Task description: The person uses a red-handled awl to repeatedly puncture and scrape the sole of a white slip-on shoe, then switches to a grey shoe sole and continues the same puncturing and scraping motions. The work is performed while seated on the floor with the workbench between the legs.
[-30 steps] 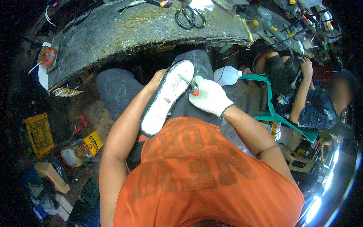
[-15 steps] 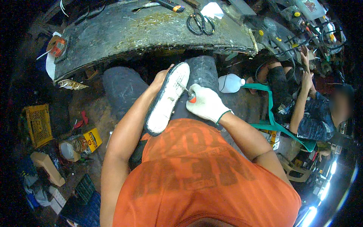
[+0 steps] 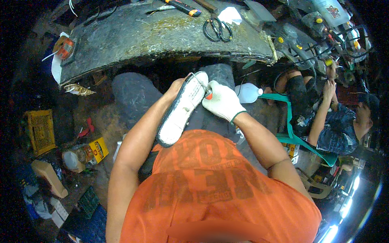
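Observation:
A shoe (image 3: pixel 181 109) with its white underside up and a dark rim rests slantwise between my lap and my orange shirt. My bare left hand (image 3: pixel 176 88) wraps round its far left side, the fingers mostly hidden behind it. In a white knitted glove, my right hand (image 3: pixel 223 101) is closed on an awl (image 3: pixel 209 96) with an orange handle. The awl's thin metal shaft slants across the far end of the sole, its tip at the far left rim. Whether the tip has pierced the rim I cannot tell.
Ahead stands a worn workbench (image 3: pixel 121 44) with scissors (image 3: pixel 218 30), a box cutter (image 3: pixel 184 8) and white scrap (image 3: pixel 230 15). A whitish jug (image 3: pixel 249 93) and green stool (image 3: pixel 289 117) are at right, near a seated co-worker (image 3: pixel 332 125). A yellow crate (image 3: pixel 40 131) stands left.
My right hand has shifted slightly, and the awl's shaft now reaches from over the sole to its far left rim. My left hand still holds the shoe.

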